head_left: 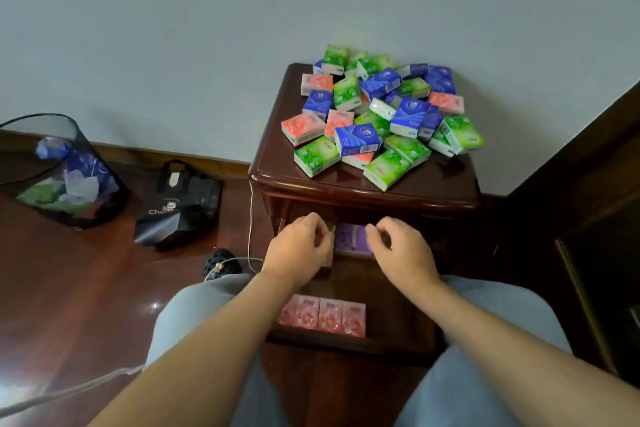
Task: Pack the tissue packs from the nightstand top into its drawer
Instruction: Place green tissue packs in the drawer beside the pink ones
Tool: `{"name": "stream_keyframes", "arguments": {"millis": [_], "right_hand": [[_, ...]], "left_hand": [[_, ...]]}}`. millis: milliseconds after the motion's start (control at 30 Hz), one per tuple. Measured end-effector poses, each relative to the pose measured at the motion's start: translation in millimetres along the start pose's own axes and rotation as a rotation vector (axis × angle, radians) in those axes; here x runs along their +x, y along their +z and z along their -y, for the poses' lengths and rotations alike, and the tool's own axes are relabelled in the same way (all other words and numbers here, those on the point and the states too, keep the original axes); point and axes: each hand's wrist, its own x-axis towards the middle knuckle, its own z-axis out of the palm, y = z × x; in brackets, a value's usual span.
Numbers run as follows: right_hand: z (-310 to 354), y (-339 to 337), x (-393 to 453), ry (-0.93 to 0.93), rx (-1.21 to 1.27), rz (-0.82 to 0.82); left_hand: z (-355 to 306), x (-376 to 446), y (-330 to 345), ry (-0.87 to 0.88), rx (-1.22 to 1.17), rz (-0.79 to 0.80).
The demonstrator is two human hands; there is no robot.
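Big pile of tissue packs (382,114) still on top of the nightstand (273,163), green, blue and pink ones all jumbled up, some leaning on each other. The drawer (398,329) is pulled out below, w/ a row of four pink packs (323,317) standing side by side along the near left edge. Both hands are over the back of the drawer. Left hand (298,250) has fingers curled around something brownish at the drawer's back left, can't tell exactly what it is tbh, it's in shadow. Right hand (403,251) has fingers curled too, grip pinching the right end of a purple pack (351,239) that sits between the two hands. Person's sitting, light blue pants either side of the drawer. On the floor to the left: mesh bin (59,170) w/ plastic wrappers in it, a black bag (180,204) just beside it, and a white cable (250,218) hanging down the nightstand's left side.
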Motion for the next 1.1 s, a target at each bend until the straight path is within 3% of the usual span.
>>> {"name": "stream_keyframes", "arguments": {"millis": [67,133,233,367,500,633,933,1100], "right_hand": [[21,-27,25,-0.156,-0.013,-0.143],[35,-46,48,-0.161,-0.116,-0.178],[42,-61,65,-0.022,-0.368,-0.022],[32,-64,60,0.021,-0.533,0.122],[25,-64,54,0.021,-0.426,0.044],[19,-68,58,-0.012,-0.249,0.079],[8,-71,42,0.057,-0.005,0.095],[-3,-75,30,0.151,0.133,0.144]], "left_hand": [[-18,10,-18,0.061,-0.014,-0.097],[-34,19,-32,0.123,-0.01,-0.182],[-48,29,-44,0.149,0.144,-0.224],[-52,37,-53,0.02,0.462,-0.073],[-48,44,-60,-0.048,0.521,-0.007],[-50,53,-63,-0.06,0.524,-0.036],[-54,78,-61,-0.041,0.503,-0.135],[-49,66,-52,-0.081,0.35,-0.269]]}}
